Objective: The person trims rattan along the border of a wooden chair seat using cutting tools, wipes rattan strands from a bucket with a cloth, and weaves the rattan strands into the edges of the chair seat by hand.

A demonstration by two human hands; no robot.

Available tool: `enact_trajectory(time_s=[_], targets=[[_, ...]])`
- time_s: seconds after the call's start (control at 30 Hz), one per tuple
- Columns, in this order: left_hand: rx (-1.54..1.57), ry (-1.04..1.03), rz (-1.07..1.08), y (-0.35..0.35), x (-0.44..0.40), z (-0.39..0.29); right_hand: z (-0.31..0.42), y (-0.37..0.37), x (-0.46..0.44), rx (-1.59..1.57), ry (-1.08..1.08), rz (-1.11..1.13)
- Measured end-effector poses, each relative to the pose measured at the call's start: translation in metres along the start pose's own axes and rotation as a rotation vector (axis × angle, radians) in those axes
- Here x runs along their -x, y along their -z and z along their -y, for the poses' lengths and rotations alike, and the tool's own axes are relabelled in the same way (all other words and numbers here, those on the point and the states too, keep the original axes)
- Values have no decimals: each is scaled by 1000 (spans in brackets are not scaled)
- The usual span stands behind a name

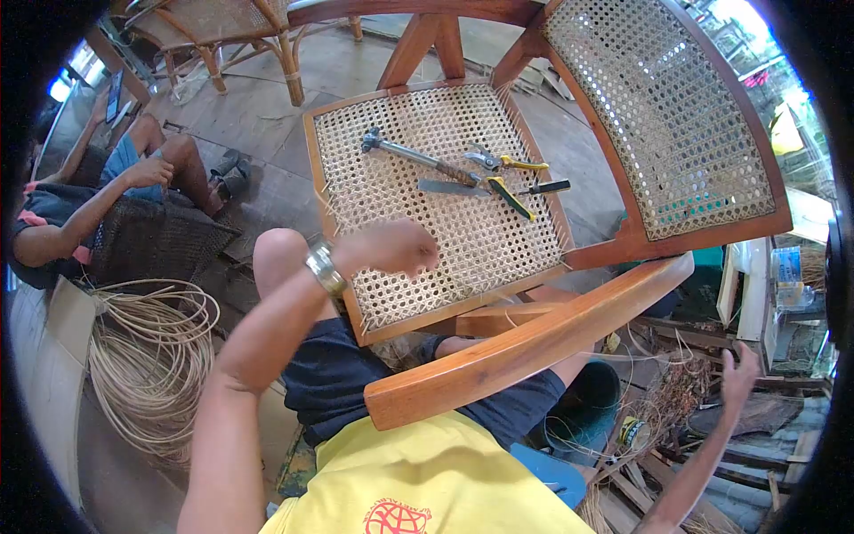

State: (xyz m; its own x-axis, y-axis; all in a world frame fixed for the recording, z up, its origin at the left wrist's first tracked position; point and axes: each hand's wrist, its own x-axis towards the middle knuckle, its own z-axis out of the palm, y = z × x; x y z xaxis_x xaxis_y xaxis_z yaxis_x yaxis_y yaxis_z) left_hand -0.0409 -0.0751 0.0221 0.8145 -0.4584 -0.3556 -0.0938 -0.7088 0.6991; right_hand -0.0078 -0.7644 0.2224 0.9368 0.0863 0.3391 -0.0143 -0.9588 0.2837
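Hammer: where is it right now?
In the head view, upper centre: the hammer lies on the chair's cane seat, its head toward the seat's upper-left corner and its handle end by the pruning shears.

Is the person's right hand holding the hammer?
No, the hammer lies on the cane seat, well apart from the right hand.

Curved armrest (525, 338) is wood with a proper glossy finish, smooth all along. Cane seat (382, 280) is woven strands, kinda matt and bumpy — cane backrest (667, 125) looks much the same. Hammer (414, 154) has a dullish metal shaft, and the knife (449, 187) a flat metal blade. Wristband (326, 269) is shiny metal. Yellow shirt (427, 481) and dark shorts (329, 374) are matt cloth — bucket (587, 400) looks like smooth plastic.
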Motion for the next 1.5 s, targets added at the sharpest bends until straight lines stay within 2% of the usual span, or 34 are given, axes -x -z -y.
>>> enact_trajectory(time_s=[0.03, 0.1, 0.17, 0.2, 0.23, 0.27, 0.3, 0.33, 0.37, 0.4, 0.47, 0.5, 0.57, 0.6, 0.63, 0.67, 0.7, 0.73, 0.77, 0.83, 0.9, 0.93, 1.0, 1.03, 1.1, 1.17, 1.2, 1.23, 1.27, 1.33, 1.37, 1.43, 1.47, 1.5], targets=[[47, -94, 100, -19, -8, -15, 35, -4, 5, -382, -63, 133], [280, -238, 336, -45, -12, -49, 147, 17, 35, -508, 51, 369], [171, -330, 386, -89, -31, -57, 238, 23, 73, -537, 128, 563], [171, -331, 396, -108, -30, -56, 259, -9, 106, -1030, 108, 594], [247, -458, 266, -125, -28, -54, 291, -6, 129, -1086, 176, 522], [320, -582, 130, -139, -27, -51, 308, -23, 147, -1003, 335, 552], [320, -577, 133, -152, -30, -43, 322, -37, 161, -917, 495, 580], [367, -589, 154, -165, -33, -33, 339, -33, 172, -923, 493, 583], [416, -601, 173, -161, -29, -37, 356, -28, 181, -1170, 293, 714], [419, -598, 173, -156, -25, -41, 363, -26, 188, -1404, 76, 838], [24, -381, 350, -101, 0, -75, 354, -28, 197, -1341, 45, 881], [27, -379, 350, -102, 0, -63, 348, -30, 198, -1272, 10, 920], [263, -350, 290, -110, -2, -33, 313, -19, 180, -1550, -21, 959], [269, -359, 290, -100, 1, -30, 287, -18, 167, -1489, -65, 1031], [301, -258, 265, -84, 6, -29, 263, -15, 154, -1396, -107, 1001], [332, -154, 236, -69, 11, -28, 228, -28, 141, -1254, 72, 881], [338, -154, 227, -57, 15, -24, 204, -13, 128, -1159, -116, 809], [316, -195, 206, -47, 19, -21, 154, -33, 123, -1169, -237, 769], [295, -237, 183, -42, 22, -18, 140, -13, 98, -1076, -239, 696], [346, -213, 161, -43, 25, -15, 53, -47, 68, -717, -81, 521], [286, -220, 180, -48, 18, -18, 28, -26, 34, -383, -124, 368], [290, -228, 177, -54, 13, -19, 30, -21, 28, -375, -122, 364], [230, -150, 182, -72, 4, -21, 45, -13, 19, 497, -45, -60], [237, -151, 173, -77, 1, -25, 57, -17, 17, 499, -37, -68], [233, -226, 219, -91, -5, -38, 101, -30, 24, 12, 196, -92], [258, -531, 38, -137, -21, -40, 216, -21, 58, -668, 41, 245], [257, -528, 43, -144, -23, -49, 282, 17, 78, -761, 51, 338], [250, -539, 122, -148, -26, -58, 297, -12, 107, -826, 149, 459], [244, -550, 202, -152, -27, -63, 316, -29, 140, -1139, 96, 561], [262, -542, 188, -154, -23, -66, 339, -42, 163, -685, 725, 417], [282, -533, 163, -152, -20, -66, 348, -30, 162, -690, 725, 418], [291, -509, 111, -137, -11, -56, 355, -6, 154, -1038, 302, 582], [301, -492, 60, -126, -4, -51, 349, -18, 155, -1108, 166, 603], [304, -488, 57, -114, 3, -44, 323, -18, 146, -992, 242, 638]])
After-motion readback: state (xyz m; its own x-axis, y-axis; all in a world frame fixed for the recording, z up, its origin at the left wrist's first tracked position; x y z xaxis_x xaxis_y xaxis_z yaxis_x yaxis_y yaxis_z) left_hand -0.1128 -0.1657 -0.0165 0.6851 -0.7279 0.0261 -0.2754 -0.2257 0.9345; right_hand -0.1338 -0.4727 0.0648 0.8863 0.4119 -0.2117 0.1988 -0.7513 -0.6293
